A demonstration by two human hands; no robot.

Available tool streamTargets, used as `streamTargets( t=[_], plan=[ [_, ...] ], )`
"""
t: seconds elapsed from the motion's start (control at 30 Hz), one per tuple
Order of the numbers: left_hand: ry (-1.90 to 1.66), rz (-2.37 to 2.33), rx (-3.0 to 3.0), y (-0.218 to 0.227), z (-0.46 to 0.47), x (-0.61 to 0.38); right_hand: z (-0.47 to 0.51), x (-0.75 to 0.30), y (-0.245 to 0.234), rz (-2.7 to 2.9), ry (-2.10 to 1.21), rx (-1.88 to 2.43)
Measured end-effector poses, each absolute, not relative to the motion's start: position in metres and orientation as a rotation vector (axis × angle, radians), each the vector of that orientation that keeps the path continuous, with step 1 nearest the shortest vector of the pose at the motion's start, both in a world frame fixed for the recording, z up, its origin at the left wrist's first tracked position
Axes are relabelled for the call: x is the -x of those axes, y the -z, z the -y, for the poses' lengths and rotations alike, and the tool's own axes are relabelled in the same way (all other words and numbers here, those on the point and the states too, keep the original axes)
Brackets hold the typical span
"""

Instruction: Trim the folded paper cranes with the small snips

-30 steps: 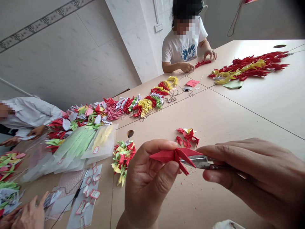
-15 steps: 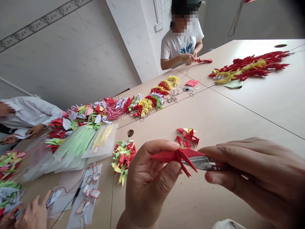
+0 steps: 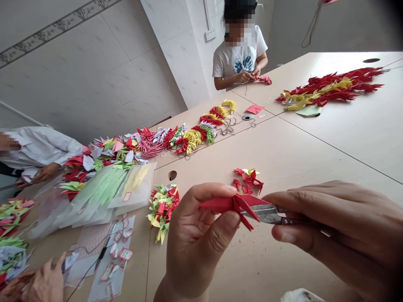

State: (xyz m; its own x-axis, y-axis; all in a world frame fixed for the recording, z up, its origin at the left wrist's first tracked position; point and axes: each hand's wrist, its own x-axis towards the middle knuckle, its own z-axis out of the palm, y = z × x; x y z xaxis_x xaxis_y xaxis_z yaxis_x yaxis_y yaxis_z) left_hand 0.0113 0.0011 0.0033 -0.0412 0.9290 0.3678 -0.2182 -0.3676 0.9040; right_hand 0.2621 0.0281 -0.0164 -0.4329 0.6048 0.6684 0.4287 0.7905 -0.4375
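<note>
My left hand (image 3: 197, 239) pinches a folded red paper crane (image 3: 234, 205) between thumb and forefinger, low in the middle of the view. My right hand (image 3: 336, 230) grips small metal snips (image 3: 267, 214), whose blades sit against the crane's right side. Just beyond, a small cluster of red and yellow paper cranes (image 3: 248, 179) lies on the pale wooden table (image 3: 299, 147). Tiny red paper scraps dot the table under my hands.
A mixed pile of cranes (image 3: 162, 207) lies left of my hand, near clear bags of paper (image 3: 107, 193) and labels (image 3: 118, 251). Long crane garlands (image 3: 151, 142) (image 3: 330, 88) cross the table. One person (image 3: 241, 54) works at the far end, another person's sleeve (image 3: 37, 151) and a hand (image 3: 40, 283) at left.
My hands hold almost still with the crane and snips. The person at the far end has drawn both hands together on a red strand.
</note>
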Motion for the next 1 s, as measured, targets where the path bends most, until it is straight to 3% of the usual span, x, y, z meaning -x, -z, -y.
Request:
streamTargets(
  t=[0.63, 1.0],
  plan=[
    [-1.605, -0.886, -1.301, -0.004, -0.002, -0.012, -0.036, -0.256, 0.01, 2.051, -0.284, 0.725],
    [-1.606, -0.869, -1.33, -0.003, -0.003, -0.01, -0.027, -0.273, 0.033, 2.03, -0.258, 0.77]
  ],
)
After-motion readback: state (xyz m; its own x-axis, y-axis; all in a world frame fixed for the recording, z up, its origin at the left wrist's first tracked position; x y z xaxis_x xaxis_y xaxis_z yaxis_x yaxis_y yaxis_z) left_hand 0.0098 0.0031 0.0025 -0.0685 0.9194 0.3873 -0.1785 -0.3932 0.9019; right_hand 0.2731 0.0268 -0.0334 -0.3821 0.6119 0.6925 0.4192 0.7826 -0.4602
